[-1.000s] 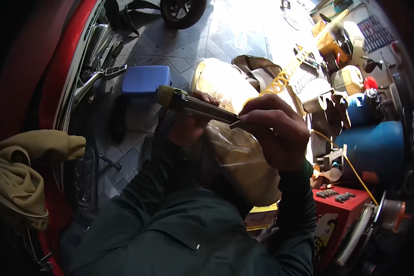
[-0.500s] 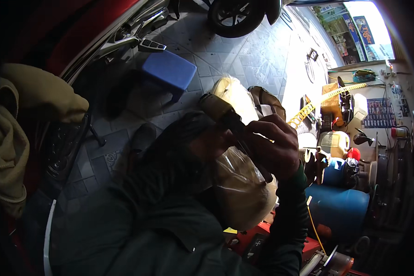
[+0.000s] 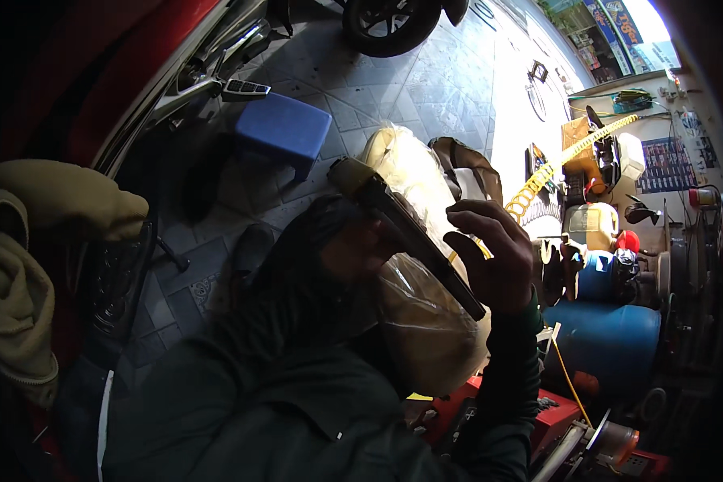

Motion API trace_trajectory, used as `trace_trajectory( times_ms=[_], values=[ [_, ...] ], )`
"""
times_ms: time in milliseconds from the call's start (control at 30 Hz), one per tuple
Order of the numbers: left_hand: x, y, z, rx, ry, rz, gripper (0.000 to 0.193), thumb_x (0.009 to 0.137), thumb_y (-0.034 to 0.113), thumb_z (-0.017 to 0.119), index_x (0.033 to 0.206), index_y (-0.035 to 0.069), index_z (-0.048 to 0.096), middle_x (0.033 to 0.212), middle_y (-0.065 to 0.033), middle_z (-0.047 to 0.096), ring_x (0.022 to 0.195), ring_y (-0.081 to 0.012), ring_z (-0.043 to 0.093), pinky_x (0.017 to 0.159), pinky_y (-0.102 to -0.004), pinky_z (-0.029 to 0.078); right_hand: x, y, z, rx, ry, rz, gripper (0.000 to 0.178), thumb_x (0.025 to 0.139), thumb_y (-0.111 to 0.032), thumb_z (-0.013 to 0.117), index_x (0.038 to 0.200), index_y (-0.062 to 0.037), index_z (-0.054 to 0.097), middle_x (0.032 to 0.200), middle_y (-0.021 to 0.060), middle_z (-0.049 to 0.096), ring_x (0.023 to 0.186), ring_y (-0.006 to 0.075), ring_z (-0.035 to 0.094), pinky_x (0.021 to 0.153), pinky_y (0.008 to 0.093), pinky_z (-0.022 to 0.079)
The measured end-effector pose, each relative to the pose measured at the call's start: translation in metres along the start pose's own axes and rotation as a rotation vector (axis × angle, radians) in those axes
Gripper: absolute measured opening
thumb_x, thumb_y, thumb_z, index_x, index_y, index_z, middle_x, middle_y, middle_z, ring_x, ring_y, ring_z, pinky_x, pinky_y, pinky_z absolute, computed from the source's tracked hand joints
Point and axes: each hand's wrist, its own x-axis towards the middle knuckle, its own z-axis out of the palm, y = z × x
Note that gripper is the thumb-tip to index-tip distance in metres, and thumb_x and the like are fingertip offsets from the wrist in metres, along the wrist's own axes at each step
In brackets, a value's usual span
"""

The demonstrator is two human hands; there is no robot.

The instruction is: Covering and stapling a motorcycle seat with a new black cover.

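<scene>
Slanting across the middle is a long dark bar-shaped part [image 3: 426, 245] with a pale, yellowish blocky end at its upper left. My left hand [image 3: 355, 251], deep in shadow, is closed round it near that end. My right hand [image 3: 502, 261] is off to the right of the bar, fingers bent and apart, thumb spread from them, and holds nothing I can see. Just behind and below the bar lies a bulky tan thing [image 3: 434, 341] under clear plastic, brightly lit at its far end. What exactly the dark part is cannot be made out.
A blue plastic stool [image 3: 283, 128] stands on the tiled floor, near a motorcycle wheel [image 3: 391, 24]. To the right are a blue drum [image 3: 606, 349], a coiled yellow hose [image 3: 550, 169] and a red machine [image 3: 550, 418]. A beige jacket [image 3: 16, 265] hangs at left.
My right hand has come away from the bar, its fingers opening to the right. More of the bar now shows, still in my left hand. The whole view has shifted slightly.
</scene>
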Motion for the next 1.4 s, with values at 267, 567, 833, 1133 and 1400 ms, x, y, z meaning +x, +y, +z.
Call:
trace_trajectory(
  times_ms=[267, 567, 833, 1133, 1400],
  values=[
    [-0.001, 0.01, 0.033, 0.093, -0.045, 0.112, 0.014, 0.101, 0.016, 0.063, 0.111, 0.007, 0.058, 0.113, -0.0083, 0.064, 0.112, -0.0242, 0.065, 0.102, -0.0409, 0.053, -0.061, -0.003, -0.03, 0.049, -0.091, 0.139, 0.037, 0.076, -0.011, 0.086, 0.108, -0.0039, 0.071, 0.104, 0.0125, 0.073, 0.091, 0.0312, 0.07, 0.075, 0.0381, 0.056],
    [0.003, 0.009, 0.017, 0.404, -0.004, 0.102, 0.014, 0.102, 0.012, 0.06, 0.113, 0.004, 0.061, 0.114, -0.01, 0.066, 0.111, -0.0273, 0.065, 0.103, -0.0421, 0.052, -0.017, 0.003, 0.0, -0.063, -0.091, 0.048, 0.041, 0.075, -0.01, 0.085, 0.113, -0.0032, 0.07, 0.105, 0.0133, 0.073, 0.092, 0.0286, 0.072, 0.078, 0.0386, 0.057],
    [0.012, 0.006, 0.027, 0.107, 0.024, -0.08, 0.024, 0.097, 0.006, 0.06, 0.119, -0.002, 0.065, 0.112, -0.015, 0.071, 0.104, -0.0294, 0.069, 0.095, -0.0428, 0.056, 0.039, 0.024, 0.025, -0.011, 0.127, -0.016, 0.048, 0.075, -0.011, 0.085, 0.119, -0.0039, 0.067, 0.11, 0.0131, 0.071, 0.093, 0.0308, 0.071, 0.077, 0.0379, 0.058],
    [0.027, -0.005, 0.017, -0.086, 0.291, -0.187, 0.014, 0.094, 0.009, 0.06, 0.103, 0.002, 0.066, 0.098, -0.0125, 0.07, 0.09, -0.0262, 0.07, 0.086, -0.0435, 0.059, 0.102, 0.056, 0.025, -0.14, -0.117, -0.243, 0.025, 0.078, -0.013, 0.079, 0.101, -0.0094, 0.072, 0.111, 0.0023, 0.069, 0.102, 0.0266, 0.063, 0.083, 0.0391, 0.054],
    [0.045, -0.022, -0.016, -0.048, 0.278, -0.185, 0.019, 0.094, 0.013, 0.057, 0.103, -0.004, 0.059, 0.093, -0.0213, 0.069, 0.086, -0.0393, 0.07, 0.081, -0.0547, 0.058, 0.114, 0.075, 0.009, -0.278, -0.267, -0.28, 0.013, 0.08, -0.012, 0.077, 0.09, -0.0093, 0.071, 0.101, 0.0005, 0.067, 0.101, 0.027, 0.059, 0.091, 0.0391, 0.048]
  ],
)
